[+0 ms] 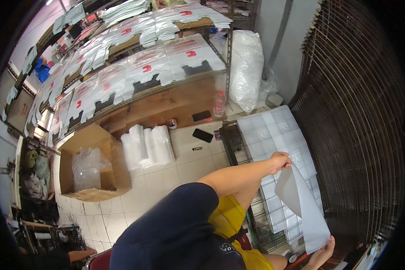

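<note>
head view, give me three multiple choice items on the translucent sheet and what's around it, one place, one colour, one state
1. Where does the cardboard box stand?
A. on the tiled floor, left of the white rolls
B. on the top shelf
C. on the wire rack

2. What colour are the shorts by the arm?
A. green
B. yellow
C. white

3. How is the translucent sheet held?
A. flat on the floor
B. rolled into a tube
C. pinched at its top by the left hand, its lower end at the right hand

Answers: 1 A, the open box sits on the floor tiles beside the white rolls. 2 B, the cloth is plainly yellow. 3 C, the sheet hangs between both hands, over the wire rack.
</note>
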A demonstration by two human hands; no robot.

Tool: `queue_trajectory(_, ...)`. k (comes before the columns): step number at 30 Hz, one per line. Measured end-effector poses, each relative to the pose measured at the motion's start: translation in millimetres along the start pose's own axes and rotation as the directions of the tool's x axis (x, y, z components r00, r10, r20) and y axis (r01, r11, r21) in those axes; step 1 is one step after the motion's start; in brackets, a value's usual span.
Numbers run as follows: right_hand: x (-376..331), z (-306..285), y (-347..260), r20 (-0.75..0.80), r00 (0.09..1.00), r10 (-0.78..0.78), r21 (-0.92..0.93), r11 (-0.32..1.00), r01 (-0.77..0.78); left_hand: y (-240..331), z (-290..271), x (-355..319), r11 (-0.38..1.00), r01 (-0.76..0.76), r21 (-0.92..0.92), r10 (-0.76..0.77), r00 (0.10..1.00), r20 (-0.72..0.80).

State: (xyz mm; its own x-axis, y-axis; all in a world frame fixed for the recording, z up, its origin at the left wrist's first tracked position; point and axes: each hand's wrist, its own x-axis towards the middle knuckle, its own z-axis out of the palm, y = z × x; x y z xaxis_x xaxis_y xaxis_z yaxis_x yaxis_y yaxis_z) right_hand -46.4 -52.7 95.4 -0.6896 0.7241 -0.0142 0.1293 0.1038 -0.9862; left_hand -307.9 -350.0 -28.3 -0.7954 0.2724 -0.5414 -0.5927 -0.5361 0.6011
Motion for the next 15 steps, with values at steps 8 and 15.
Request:
queue_trajectory(8, 57, 41, 116, 0.138, 0.965, 0.224, 0.223, 0.942, -0.251, 4, -56, 66, 0.963, -0.129, 0.236, 0.142, 0.989, -0.042)
queue_trajectory(15, 92, 126, 139, 0.156, 0.879, 0.451, 0.111, 0.876, -0.469, 34, -92, 111, 0.981, -0.011, 0.192, 0.039, 0.989, -0.144)
